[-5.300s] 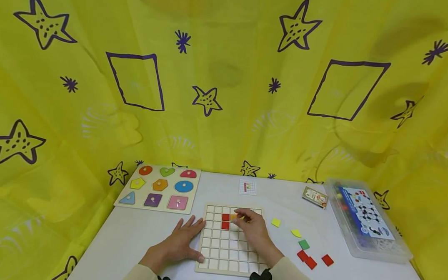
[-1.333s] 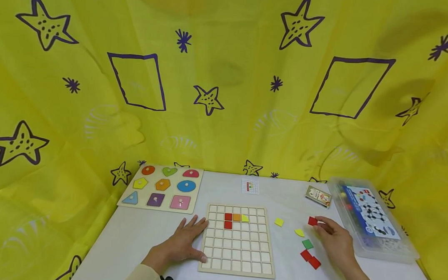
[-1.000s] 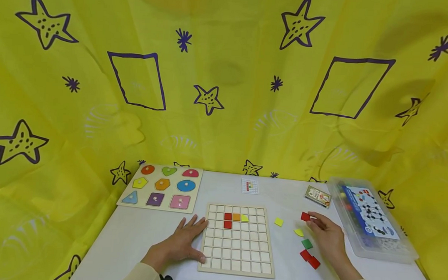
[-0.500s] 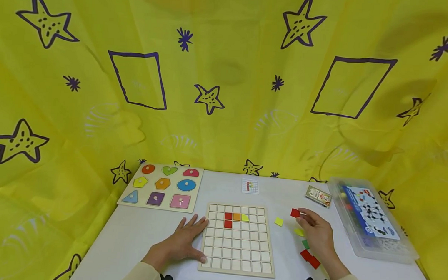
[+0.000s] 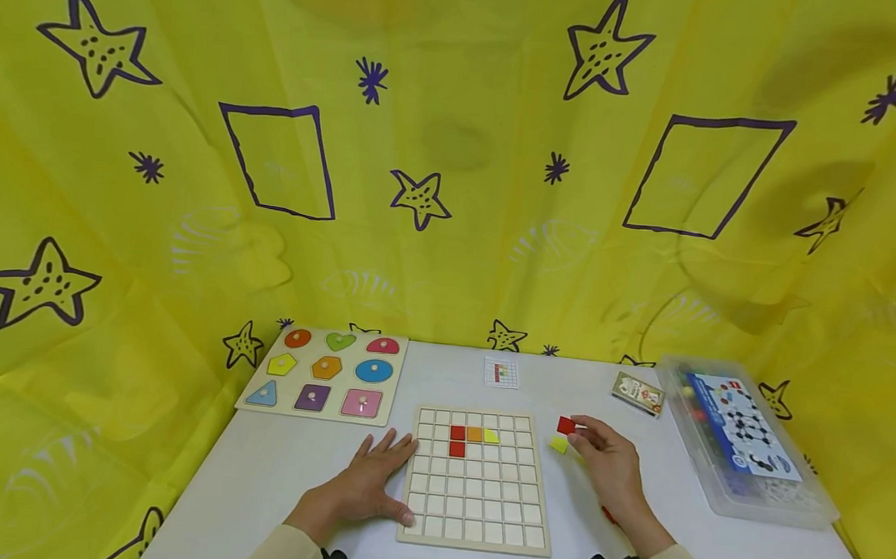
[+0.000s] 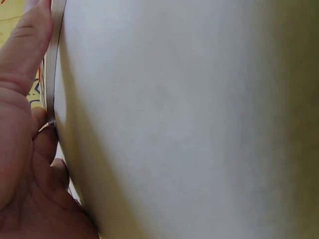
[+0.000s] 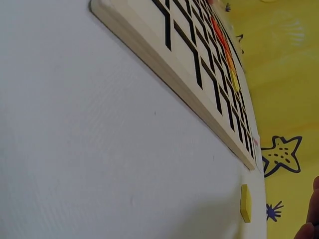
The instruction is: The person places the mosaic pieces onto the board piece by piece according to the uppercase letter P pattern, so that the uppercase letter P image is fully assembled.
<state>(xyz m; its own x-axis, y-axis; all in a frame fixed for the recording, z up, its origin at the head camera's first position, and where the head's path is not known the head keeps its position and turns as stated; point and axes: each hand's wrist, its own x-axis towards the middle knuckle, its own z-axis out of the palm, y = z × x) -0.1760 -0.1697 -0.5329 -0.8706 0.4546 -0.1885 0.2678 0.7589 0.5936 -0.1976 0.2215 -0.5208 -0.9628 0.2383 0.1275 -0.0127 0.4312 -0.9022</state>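
My right hand point(image 5: 611, 467) pinches a red square tile point(image 5: 566, 426) between thumb and fingers, right of the wooden grid board point(image 5: 474, 550). Just below that tile in the head view lies a yellow square tile point(image 5: 558, 444), also seen as a yellow tile point(image 7: 245, 203) in the right wrist view. My left hand point(image 5: 364, 484) lies with fingers spread, its fingertips and thumb at the board's left edge. On the board, a red tile point(image 5: 458, 432), an orange tile point(image 5: 475, 434) and a yellow tile point(image 5: 490, 436) form a row, with another red tile point(image 5: 457, 450) under the first.
A small printed grid card point(image 5: 502, 373) lies behind the board. At back left is a shape puzzle board point(image 5: 375, 391). A small card box point(image 5: 638, 394) and a clear plastic case point(image 5: 749, 443) stand at right. Beneath my right hand, part of a red tile point(image 5: 609, 515) shows.
My right hand placed the yellow tile beside the orange one, then picked up a red tile at the right and carried it left toward the board. The left hand stayed at the board's edge.
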